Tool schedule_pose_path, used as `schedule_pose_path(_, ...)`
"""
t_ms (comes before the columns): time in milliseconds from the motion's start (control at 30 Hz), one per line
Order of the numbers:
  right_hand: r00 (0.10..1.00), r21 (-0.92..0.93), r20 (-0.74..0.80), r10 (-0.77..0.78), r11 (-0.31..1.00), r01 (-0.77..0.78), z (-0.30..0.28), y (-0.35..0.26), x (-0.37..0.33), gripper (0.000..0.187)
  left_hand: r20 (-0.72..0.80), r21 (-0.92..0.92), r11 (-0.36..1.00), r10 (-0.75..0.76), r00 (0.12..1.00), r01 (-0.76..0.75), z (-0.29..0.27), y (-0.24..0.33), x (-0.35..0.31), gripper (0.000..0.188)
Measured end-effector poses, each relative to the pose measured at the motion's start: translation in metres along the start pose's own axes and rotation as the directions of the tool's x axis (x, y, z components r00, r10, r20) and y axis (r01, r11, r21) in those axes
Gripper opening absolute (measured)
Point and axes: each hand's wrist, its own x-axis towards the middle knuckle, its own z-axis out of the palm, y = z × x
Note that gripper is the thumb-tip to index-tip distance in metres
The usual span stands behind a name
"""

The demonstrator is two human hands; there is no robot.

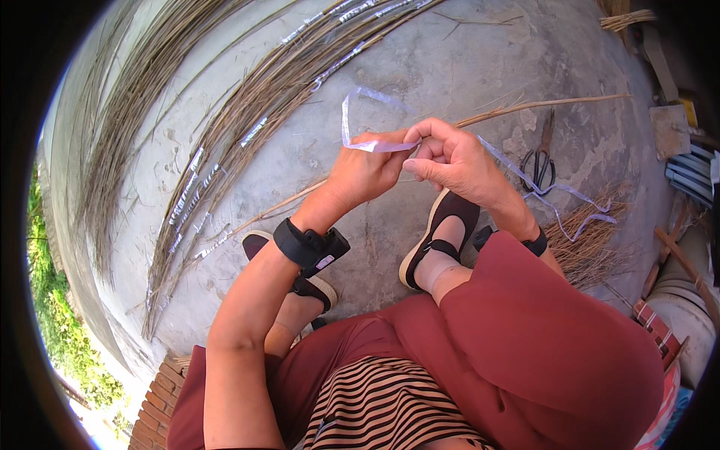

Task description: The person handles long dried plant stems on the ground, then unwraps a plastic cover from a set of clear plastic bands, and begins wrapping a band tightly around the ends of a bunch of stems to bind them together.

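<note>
In front of me, my left hand (371, 166) is closed around a long thin bundle of sticks (525, 110), which runs from the lower left to the far right. A pale lilac-white plastic ribbon (346, 120) loops over that hand. My right hand (457, 161) is closed too, its thumb and index finger pinching the ribbon close to the left hand's fingers. The ribbon's other stretch (517, 169) trails behind the right wrist toward the right. Where ribbon and sticks meet is hidden by my fingers.
Long bundles of thin sticks bound with shiny ribbon (255, 131) lie on the concrete floor at left, beside loose sticks (139, 112). Dark-handled scissors (540, 166) and a twig pile (589, 240) lie at right. Boards and blue-grey pieces (688, 178) line the right edge.
</note>
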Motion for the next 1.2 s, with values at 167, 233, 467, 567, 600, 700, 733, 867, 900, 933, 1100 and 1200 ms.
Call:
schedule_pose_path(167, 1.0, -0.09, 0.006, 0.004, 0.996, -0.003, 0.001, 0.006, -0.006, 0.014, -0.051, -0.128, 0.991, 0.039, 0.998, -0.045, 0.001, 0.0, 0.005, 0.017)
schedule_pose_path(233, 0.999, -0.115, -0.03, 0.01, 0.993, -0.013, 0.002, 0.008, -0.006, 0.014, -0.042, -0.133, 0.99, 0.035, 0.998, -0.04, 0.001, 0.001, 0.005, 0.017)
schedule_pose_path(467, 0.99, -0.035, -0.08, -0.119, 0.993, 0.116, -0.014, 0.019, -0.029, 0.026, 0.012, -0.057, 0.997, -0.042, 0.999, 0.042, -0.012, 0.003, 0.008, 0.019)
schedule_pose_path(567, 0.98, 0.075, -0.175, -0.096, 0.991, 0.111, -0.022, 0.026, -0.034, 0.031, 0.021, -0.15, 0.989, -0.003, 1.0, 0.006, -0.015, 0.007, 0.012, 0.021)
schedule_pose_path(600, 0.981, 0.335, -0.194, 0.02, 0.941, 0.047, -0.028, 0.036, -0.03, 0.031, 0.023, -0.156, 0.988, 0.002, 1.0, 0.002, -0.014, 0.01, 0.013, 0.021)
schedule_pose_path(700, 0.983, 0.679, -0.129, 0.129, 0.734, -0.007, -0.034, 0.068, -0.004, 0.031, 0.12, -0.191, 0.981, -0.002, 0.993, 0.025, -0.013, 0.02, 0.013, 0.022)
schedule_pose_path(733, 0.987, 0.798, -0.052, 0.153, 0.6, -0.051, -0.033, 0.072, 0.005, 0.032, 0.163, -0.291, 0.955, -0.002, 0.987, 0.05, -0.01, 0.015, 0.012, 0.022)
schedule_pose_path(867, 0.957, 0.921, 0.253, 0.144, 0.268, -0.284, -0.032, 0.085, 0.032, 0.033, 0.319, -0.359, 0.931, 0.056, 0.946, 0.066, -0.014, 0.005, 0.01, 0.022)
schedule_pose_path(900, 0.957, 0.922, 0.252, 0.141, 0.267, -0.282, -0.034, 0.084, 0.033, 0.033, 0.32, -0.357, 0.932, 0.057, 0.946, 0.065, -0.014, 0.005, 0.012, 0.022)
schedule_pose_path(933, 0.969, 0.917, 0.21, 0.133, 0.316, -0.242, -0.033, 0.076, 0.034, 0.028, 0.374, -0.293, 0.953, 0.04, 0.926, 0.078, -0.02, 0.014, 0.016, 0.022)
schedule_pose_path(1100, 0.98, 0.849, 0.141, 0.141, 0.492, -0.193, -0.032, 0.073, 0.036, 0.024, 0.38, -0.238, 0.971, 0.065, 0.923, 0.03, -0.013, 0.012, 0.018, 0.021)
schedule_pose_path(1200, 0.984, 0.876, 0.09, 0.156, 0.457, -0.153, -0.024, 0.065, 0.031, 0.023, 0.31, -0.188, 0.979, -0.018, 0.951, 0.08, -0.008, 0.018, 0.012, 0.021)
